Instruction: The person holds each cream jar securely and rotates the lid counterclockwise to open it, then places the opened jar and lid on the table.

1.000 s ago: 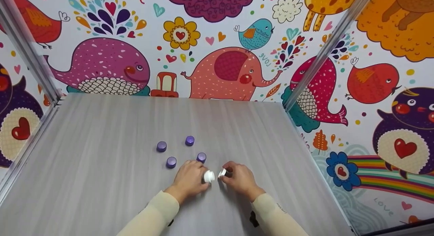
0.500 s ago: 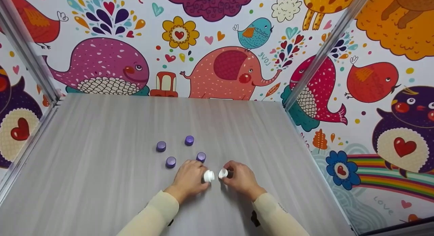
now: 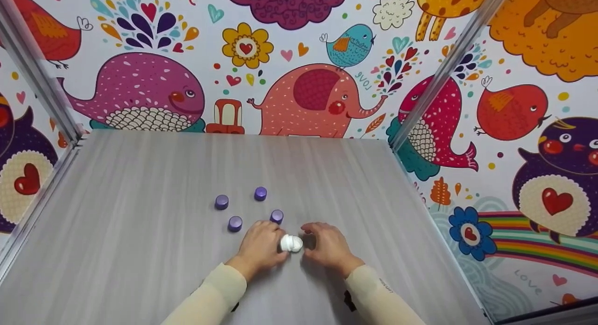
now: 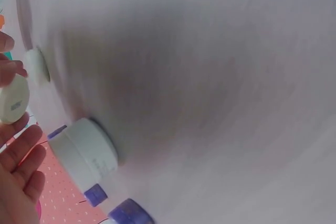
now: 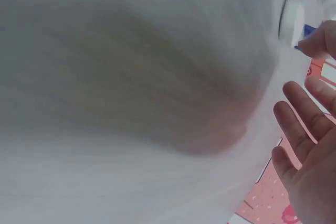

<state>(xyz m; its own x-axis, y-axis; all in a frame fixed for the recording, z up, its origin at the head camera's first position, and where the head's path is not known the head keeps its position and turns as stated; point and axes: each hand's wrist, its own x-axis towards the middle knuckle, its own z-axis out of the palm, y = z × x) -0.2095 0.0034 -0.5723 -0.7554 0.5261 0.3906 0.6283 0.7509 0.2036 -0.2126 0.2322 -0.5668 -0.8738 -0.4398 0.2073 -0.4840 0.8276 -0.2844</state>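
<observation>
My left hand [image 3: 261,245] grips a small white bottle [image 3: 285,243] lying sideways, its neck pointing right; its round, marked bottom [image 4: 14,98] faces the left wrist camera. Close by the bottle's mouth sits a small white cap [image 3: 296,244]; whether it touches the neck I cannot tell. My right hand [image 3: 332,245] hovers just right of the cap, fingers and thumb apart with nothing between them. In the right wrist view its fingers [image 5: 302,121] are spread. A larger white cylinder [image 4: 84,150] shows on the table in the left wrist view, hidden from the head view.
Several purple caps [image 3: 222,202] stand on the grey table [image 3: 140,250], beyond and left of my hands. One purple cap [image 3: 276,216] is close behind my left hand's knuckles. Patterned walls [image 3: 299,45] with metal corner posts [image 3: 423,101] enclose the table.
The white cap was in my right hand's fingers, turned over half a second ago; now it has moved left to the bottle's mouth and the right fingers have let go. The left hand stays put.
</observation>
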